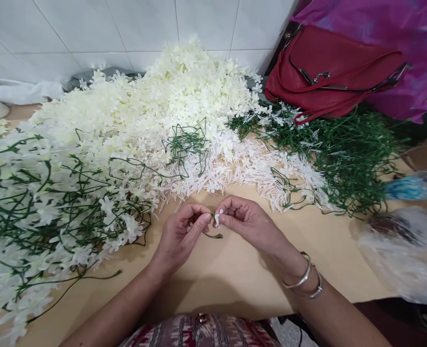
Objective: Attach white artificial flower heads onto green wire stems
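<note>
Close together over the table, both hands meet at their fingertips. My left hand point(182, 231) is closed in a pinch on a green plastic stem point(213, 235), whose loose end curves out below the fingers. Between the thumb and fingers of my right hand point(247, 221) is a small white artificial flower point(219, 218), right at the stem's tip. Whether the flower is seated on the stem cannot be made out. Just beyond the hands lie many thin white stalk pieces point(242, 171) and a big heap of cream-white flower heads point(155, 106).
Flowered green stems point(54, 207) pile up at the left. Bare green stems point(350, 154) are heaped at the right, below a red handbag point(336, 67) and a purple bag point(411, 43). A clear plastic bag point(404, 250) sits at the table's right edge. White tiles point(144, 24) back the table.
</note>
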`<action>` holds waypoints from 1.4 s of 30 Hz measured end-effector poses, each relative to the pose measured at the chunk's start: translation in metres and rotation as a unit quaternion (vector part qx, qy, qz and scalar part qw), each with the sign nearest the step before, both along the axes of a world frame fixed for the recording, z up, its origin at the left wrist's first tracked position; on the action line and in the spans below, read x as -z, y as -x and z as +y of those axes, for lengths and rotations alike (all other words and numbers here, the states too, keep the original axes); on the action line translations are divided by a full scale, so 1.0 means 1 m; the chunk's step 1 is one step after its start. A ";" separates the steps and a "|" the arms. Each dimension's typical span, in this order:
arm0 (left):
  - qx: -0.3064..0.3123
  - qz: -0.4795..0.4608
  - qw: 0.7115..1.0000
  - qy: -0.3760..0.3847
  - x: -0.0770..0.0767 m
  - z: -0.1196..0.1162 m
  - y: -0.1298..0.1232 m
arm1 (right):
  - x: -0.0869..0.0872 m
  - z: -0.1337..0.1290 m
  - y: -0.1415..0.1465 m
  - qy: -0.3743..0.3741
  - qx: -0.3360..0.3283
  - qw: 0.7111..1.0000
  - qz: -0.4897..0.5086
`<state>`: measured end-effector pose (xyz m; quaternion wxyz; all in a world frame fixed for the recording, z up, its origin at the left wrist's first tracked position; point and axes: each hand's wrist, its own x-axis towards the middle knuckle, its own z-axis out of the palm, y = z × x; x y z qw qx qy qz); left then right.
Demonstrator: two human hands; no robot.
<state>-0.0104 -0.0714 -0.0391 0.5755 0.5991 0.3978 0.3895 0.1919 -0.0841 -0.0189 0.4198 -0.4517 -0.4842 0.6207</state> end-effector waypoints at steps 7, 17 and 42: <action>0.052 0.021 0.998 -0.004 -0.001 0.005 0.004 | 0.001 0.003 -0.002 0.029 -0.006 0.999 0.034; 0.038 0.007 0.999 0.016 -0.001 0.003 0.003 | 0.005 0.002 0.005 0.028 0.013 0.999 0.043; 0.014 -0.017 1.000 0.010 -0.009 -0.003 -0.001 | 0.005 0.002 0.006 0.047 0.027 0.996 0.065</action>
